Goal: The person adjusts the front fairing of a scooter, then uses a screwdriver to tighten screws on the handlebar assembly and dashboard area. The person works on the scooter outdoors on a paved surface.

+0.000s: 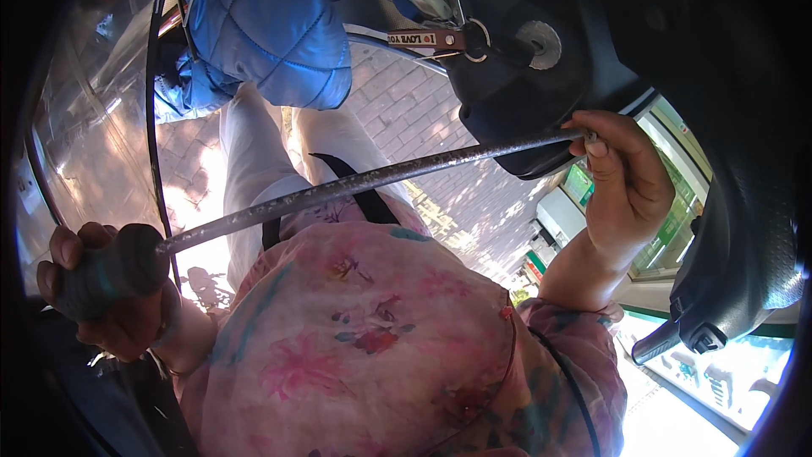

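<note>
A long screwdriver (364,180), with a thick dark handle and a worn, scratched metal shaft, spans the view in front of my body. My left hand (127,327) is wrapped round its handle at the left. At the right, the fingers and thumb of my right hand (632,182) pinch the far end of the shaft, covering most of the tip. The shaft slants up from left to right, above my pink flowered top (364,313).
A key ring with a brown strap (427,39) hangs by a round lock (540,44) on a black vehicle body, perhaps a scooter. Blue quilted padding (262,25) is at upper left, beside clear plastic sheeting (93,110). A black lever (657,342) sticks out at lower right. Paving (397,93) lies below.
</note>
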### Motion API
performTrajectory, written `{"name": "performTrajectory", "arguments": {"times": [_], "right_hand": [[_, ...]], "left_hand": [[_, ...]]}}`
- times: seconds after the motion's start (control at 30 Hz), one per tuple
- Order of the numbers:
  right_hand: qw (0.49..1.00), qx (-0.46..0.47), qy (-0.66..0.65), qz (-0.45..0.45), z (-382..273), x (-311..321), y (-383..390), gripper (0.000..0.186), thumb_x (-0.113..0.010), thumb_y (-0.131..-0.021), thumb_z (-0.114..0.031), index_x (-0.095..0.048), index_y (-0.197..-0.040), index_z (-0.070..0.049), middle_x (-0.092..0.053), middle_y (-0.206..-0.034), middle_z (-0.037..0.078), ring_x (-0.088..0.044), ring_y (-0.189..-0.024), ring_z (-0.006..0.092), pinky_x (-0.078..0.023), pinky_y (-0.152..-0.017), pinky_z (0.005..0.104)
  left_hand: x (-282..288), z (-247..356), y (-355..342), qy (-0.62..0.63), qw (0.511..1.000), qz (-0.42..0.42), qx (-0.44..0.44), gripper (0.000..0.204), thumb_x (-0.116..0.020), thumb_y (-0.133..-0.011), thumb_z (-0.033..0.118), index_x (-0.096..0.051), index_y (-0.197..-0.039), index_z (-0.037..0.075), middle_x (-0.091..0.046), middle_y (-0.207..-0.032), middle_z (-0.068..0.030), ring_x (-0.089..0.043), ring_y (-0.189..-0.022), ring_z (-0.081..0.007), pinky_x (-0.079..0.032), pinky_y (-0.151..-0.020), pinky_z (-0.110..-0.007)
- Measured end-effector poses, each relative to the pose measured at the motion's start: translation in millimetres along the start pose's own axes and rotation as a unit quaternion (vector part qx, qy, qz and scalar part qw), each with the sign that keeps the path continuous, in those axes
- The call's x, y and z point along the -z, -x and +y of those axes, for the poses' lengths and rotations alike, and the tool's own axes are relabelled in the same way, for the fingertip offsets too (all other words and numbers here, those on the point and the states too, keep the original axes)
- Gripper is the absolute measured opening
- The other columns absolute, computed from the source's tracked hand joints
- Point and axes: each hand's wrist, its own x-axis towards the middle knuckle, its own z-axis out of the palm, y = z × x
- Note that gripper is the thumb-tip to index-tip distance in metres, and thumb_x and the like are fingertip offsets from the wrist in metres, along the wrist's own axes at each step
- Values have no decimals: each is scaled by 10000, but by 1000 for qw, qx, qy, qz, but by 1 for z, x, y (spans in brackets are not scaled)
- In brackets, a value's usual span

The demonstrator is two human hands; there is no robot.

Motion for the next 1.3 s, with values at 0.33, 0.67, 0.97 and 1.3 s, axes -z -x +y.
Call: {"name": "performTrajectory", "arguments": {"times": [0.33, 0.67, 0.97, 1.3], "right_hand": [[1000, -21, 2, -1, 0, 1, -4, 134, -547, -860, 53, -640, -954, 75, -648, -879, 122, -594, -731, 113, -459, -658, 204], [1000, -29, 5, 1, -1, 0, -7, 139, -551, -864, 42, -648, -962, 60, -650, -870, 97, -574, -722, 91, -443, -650, 191], [1000, -20, 7, 8, 2, -2, -8, 128, -565, -863, 29, -651, -954, 55, -644, -854, 86, -549, -692, 84, -423, -627, 190], [979, 61, 193, -28, 2, -5, -9, 144, -594, -788, 29, -684, -886, -28, -579, -934, 95, -527, -811, 190, -404, -712, 272]], "left_hand": [[-1, 0, -1, 17, 1000, -3, 12, 442, -654, -848, 210, -407, -1204, 123, -370, -1216, -124, -426, -1226, -339, -516, -900, -488], [-7, 1, -4, 1, 1000, 21, -3, 454, -680, -823, 196, -406, -1177, 123, -363, -1163, -117, -470, -1090, -300, -545, -853, -466], [-8, 0, -5, -54, 997, 51, -14, 481, -695, -805, 238, -407, -1168, 111, -366, -1162, -128, -487, -1032, -282, -573, -784, -414], [7, 9, -3, -213, 977, -24, -7, 575, -630, -858, 351, -382, -1255, 16, -440, -1194, -231, -537, -1023, -286, -551, -816, -319]]}}
